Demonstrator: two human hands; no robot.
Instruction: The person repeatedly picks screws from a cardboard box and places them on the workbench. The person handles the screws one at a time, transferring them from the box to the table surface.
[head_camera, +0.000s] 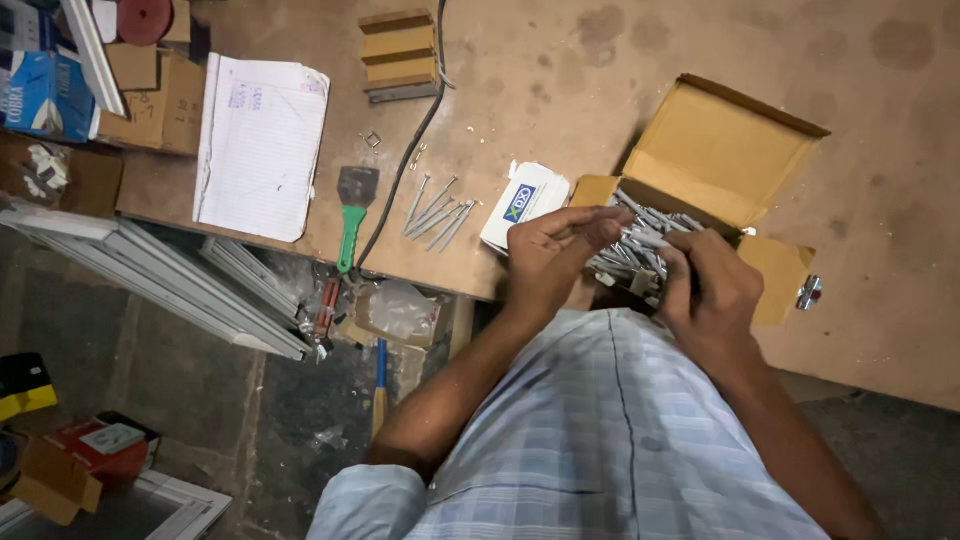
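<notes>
Both hands work at the bench's near edge. The right hand (712, 290) is clenched around a bundle of long metal screws (628, 255), too many to count; the left hand (550, 255) pinches one of them at fingertip. Just behind stands one open cardboard box (715, 150), flaps spread. Left of it lie one small white packet (525, 203), about six loose screws (437, 212), one green-handled scraper (353, 215) and, towards the left edge, one lined notebook (260, 145).
</notes>
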